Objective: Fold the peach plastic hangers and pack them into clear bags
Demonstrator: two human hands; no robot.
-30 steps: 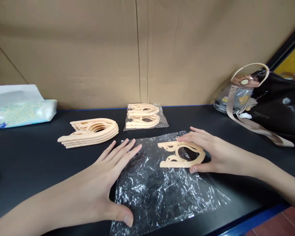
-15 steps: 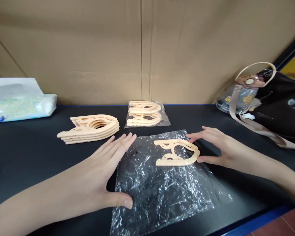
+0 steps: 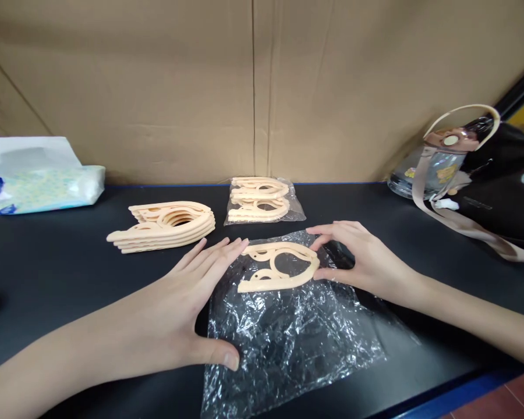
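Observation:
A beige plastic folding hanger (image 3: 283, 283), folded, lies flat over a crinkled clear plastic bag (image 3: 288, 343). Whether it is inside the bag or on top I cannot tell. My right hand (image 3: 362, 259) grips the hanger's rounded right end between thumb and fingertips. On the bag's left side, my left hand (image 3: 196, 297) rests open, thumb apart; its fingertips are by the hanger's upper left tip. Beyond that hand sits a stack of several similar folded hangers (image 3: 166, 235). Farther back, a clear packet (image 3: 294, 209) holds more beige hangers.
A tissue pack (image 3: 48, 183) stands at the back left of the black table (image 3: 48, 262). At the right are a strapped water bottle (image 3: 441, 166) and a black bag (image 3: 510, 186). A cardboard wall (image 3: 179, 87) closes off the back; the blue table edge (image 3: 458, 390) is front right.
My right hand has moved left together with the hanger, bringing its left tips close to my left hand's fingers. My left hand stays on the bag; the view has shifted slightly.

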